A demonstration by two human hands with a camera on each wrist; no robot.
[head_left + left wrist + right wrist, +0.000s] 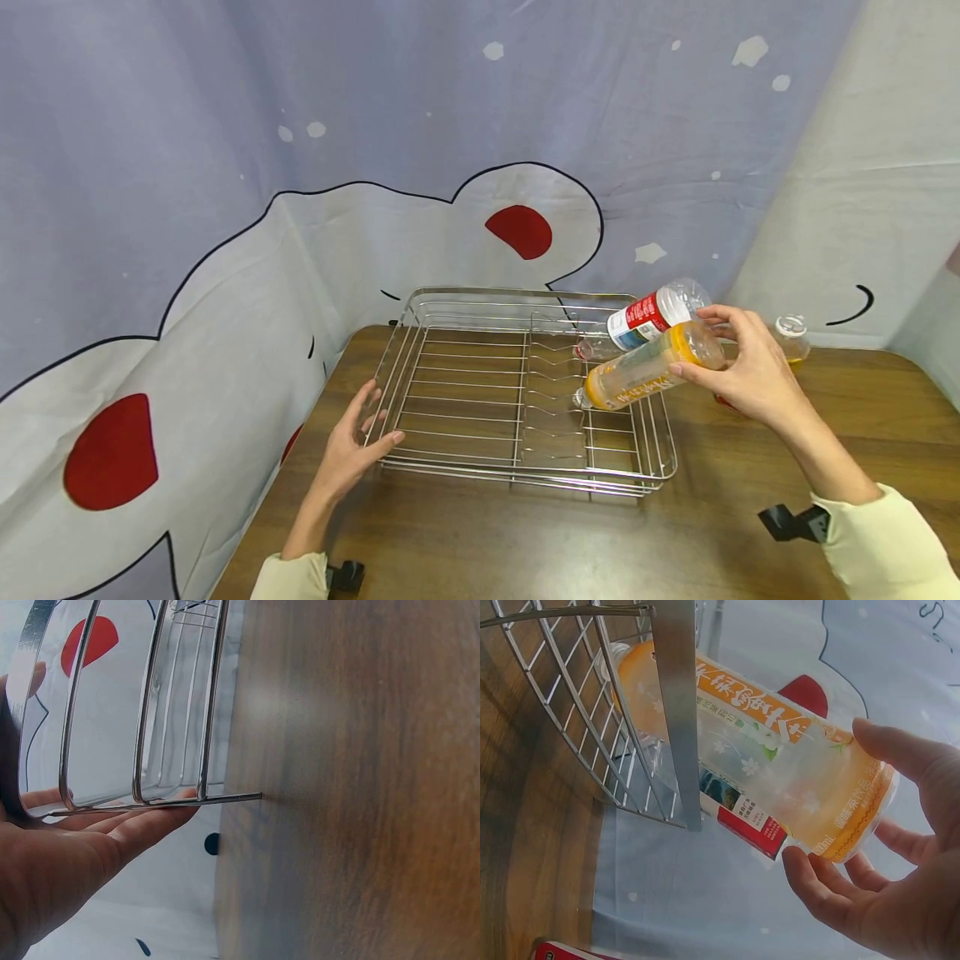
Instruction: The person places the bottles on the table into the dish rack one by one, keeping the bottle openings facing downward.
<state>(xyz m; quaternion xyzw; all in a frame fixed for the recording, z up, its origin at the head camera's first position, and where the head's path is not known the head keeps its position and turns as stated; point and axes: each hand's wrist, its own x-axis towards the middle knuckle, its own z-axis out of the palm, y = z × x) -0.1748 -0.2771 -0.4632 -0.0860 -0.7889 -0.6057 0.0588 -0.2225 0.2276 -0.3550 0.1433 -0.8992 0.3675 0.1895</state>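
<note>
A clear plastic bottle (637, 367) with an orange label slants neck-down over the right part of a wire dish rack (468, 397). My right hand (757, 367) holds it near its base, thumb on one side and fingers on the other, as the right wrist view also shows. Behind it, a second clear bottle (645, 321) with a red and white label leans neck-down in the rack. At the rack's left side, my left hand (347, 446) touches the wires with fairly straight fingers (161, 825) outside, its thumb over the rim.
Beyond my right hand stands another clear bottle (792, 333) with a white cap, partly hidden. Something red lies low in the right wrist view, only partly seen. The wooden table (480, 542) meets a printed curtain (420, 108) at the back.
</note>
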